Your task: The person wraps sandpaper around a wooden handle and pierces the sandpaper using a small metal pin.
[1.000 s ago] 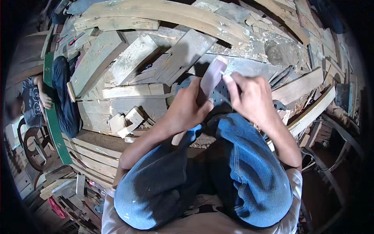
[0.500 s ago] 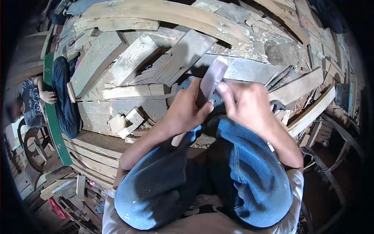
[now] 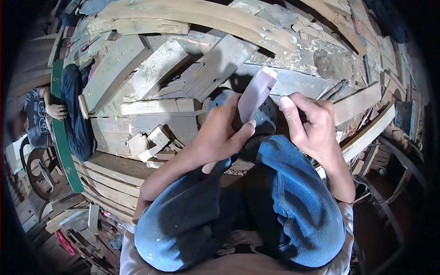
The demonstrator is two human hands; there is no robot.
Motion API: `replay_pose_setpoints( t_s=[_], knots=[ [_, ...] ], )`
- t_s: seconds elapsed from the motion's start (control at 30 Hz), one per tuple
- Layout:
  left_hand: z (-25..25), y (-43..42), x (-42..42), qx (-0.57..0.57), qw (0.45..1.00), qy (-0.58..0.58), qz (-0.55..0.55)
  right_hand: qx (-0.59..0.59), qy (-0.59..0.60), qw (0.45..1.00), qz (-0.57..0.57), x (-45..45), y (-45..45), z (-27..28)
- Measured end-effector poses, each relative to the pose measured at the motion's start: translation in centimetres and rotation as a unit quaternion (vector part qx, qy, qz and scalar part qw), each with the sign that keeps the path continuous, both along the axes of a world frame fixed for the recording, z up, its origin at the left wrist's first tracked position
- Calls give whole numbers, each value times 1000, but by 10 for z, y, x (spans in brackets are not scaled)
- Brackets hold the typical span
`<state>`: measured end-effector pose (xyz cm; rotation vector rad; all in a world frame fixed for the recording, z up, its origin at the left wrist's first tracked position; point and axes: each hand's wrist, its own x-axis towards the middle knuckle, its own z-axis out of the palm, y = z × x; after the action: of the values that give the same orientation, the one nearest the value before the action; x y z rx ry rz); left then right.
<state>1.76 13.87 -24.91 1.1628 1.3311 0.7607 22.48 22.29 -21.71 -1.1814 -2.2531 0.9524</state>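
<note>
My left hand (image 3: 224, 130) is wrapped round a flat, purplish-grey piece (image 3: 257, 93) with a pale end, which points up and to the right. To the right of that piece is my right hand (image 3: 311, 120), with thumb and forefinger pinched together. A thin thing sticks out from the pinch towards the piece, too small to make out. The two hands are apart, above my knees. Behind the held piece a dark surface with small holes (image 3: 267, 117) partly shows.
Planks (image 3: 160, 68) and a long curved board (image 3: 197, 13) lie across the front. Small wood blocks (image 3: 149, 142) sit left of my hands. Pliers-like tools (image 3: 334, 89) lie at the right. Another person (image 3: 41, 114) sits at the far left by a green board (image 3: 68, 160).
My right hand has moved right, away from the held piece, and its pinch now shows more clearly. My left hand and the piece have shifted slightly to the right.
</note>
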Motion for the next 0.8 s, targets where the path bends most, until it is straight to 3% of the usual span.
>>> replay_pose_setpoints(
  t_s=[0.13, 0.33, 0.5, 0.8],
  knots=[
    [6, 1, -2, -28, 999, 10, 29, -15, 33, 999, 0, -4, -6, 2],
    [-1, -5, -4, 18, 998, 0, 58, -12, 52, 998, 18, -6, -11, 1],
    [23, 1, -3, 14, 985, -87, 151, 6, 65, 997, 32, -11, -17, 2],
    [30, -1, 0, 35, 968, -138, 206, 26, 72, 996, 37, -9, -22, 1]
  ],
)
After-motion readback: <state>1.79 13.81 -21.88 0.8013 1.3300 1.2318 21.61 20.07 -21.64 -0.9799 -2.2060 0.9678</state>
